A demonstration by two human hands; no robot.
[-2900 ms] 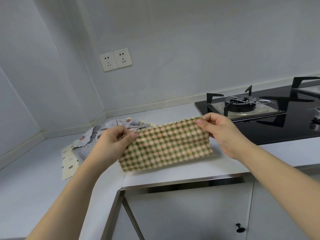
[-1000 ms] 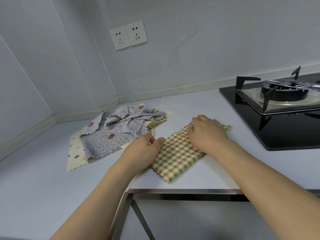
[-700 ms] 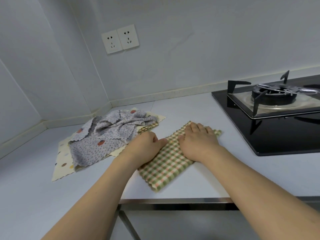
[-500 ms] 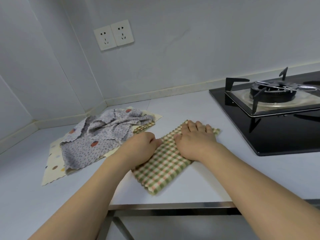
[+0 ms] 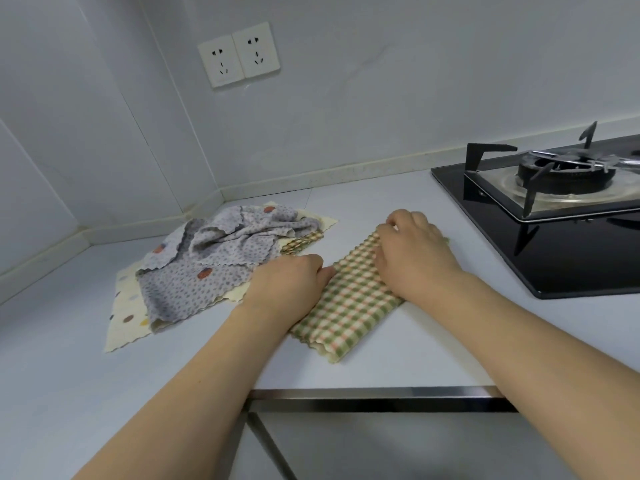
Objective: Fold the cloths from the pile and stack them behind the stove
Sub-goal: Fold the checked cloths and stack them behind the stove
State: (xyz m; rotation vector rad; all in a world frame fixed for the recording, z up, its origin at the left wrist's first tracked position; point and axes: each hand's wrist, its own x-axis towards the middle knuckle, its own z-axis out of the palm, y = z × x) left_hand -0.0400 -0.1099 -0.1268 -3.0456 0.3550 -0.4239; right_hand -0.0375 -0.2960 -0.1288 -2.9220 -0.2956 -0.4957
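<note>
Left hand: left hand (image 5: 289, 282), fingers curled, presses the checked cloth's (image 5: 349, 303) left edge, right of the pile (image 5: 207, 268).
Right hand: right hand (image 5: 414, 256), fingers now curled, grips the far end.
Change: held up before, now flat; another fold looks due.
Axis: long, near-left to far-right, toward the stove (image 5: 554, 216).

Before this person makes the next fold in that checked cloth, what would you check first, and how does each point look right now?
1. Checked cloth lies flat on the counter: ok.
2. Left hand rests on the cloth's left edge: ok.
3. Right hand grips the far end for folding: cannot tell, fingertips curl out of view.
4. Cloth is apart from the stove: ok.
5. Pile is not caught under the cloth: ok, it lies beside it.
6. Space behind the stove is free for stacking: cannot tell.
</note>
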